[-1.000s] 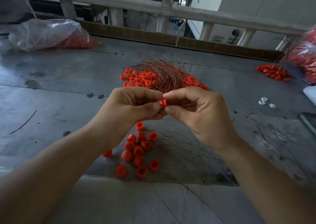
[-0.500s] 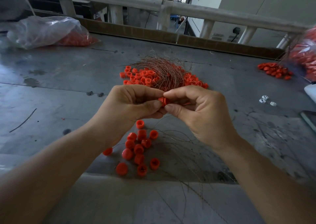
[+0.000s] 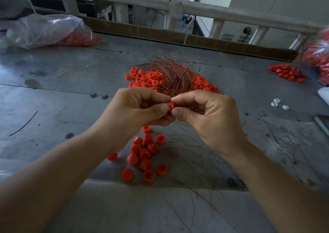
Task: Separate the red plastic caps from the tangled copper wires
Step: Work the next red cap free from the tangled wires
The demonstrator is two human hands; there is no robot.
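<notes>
Above the grey table, my left hand [image 3: 140,108] and my right hand [image 3: 204,115] meet at the fingertips and pinch one red cap [image 3: 171,105] between them. Most of that cap is hidden by my thumbs and fingers. Behind my hands lies a tangle of copper wires [image 3: 169,74] on top of a heap of red caps [image 3: 151,78]. Below my hands sits a small group of loose red caps [image 3: 144,154]. Thin loose copper wires [image 3: 194,161] trail over the table under my right wrist.
A clear bag of red caps [image 3: 53,30] lies at the far left. Another bag [image 3: 318,56] and a small pile of caps [image 3: 286,72] are at the far right. White bits [image 3: 277,103] lie right of my hands. A pale railing [image 3: 160,3] borders the table's far side.
Both hands keep pinching the same cap and have barely shifted; my view has tilted slightly. The piles on the table are unchanged.
</notes>
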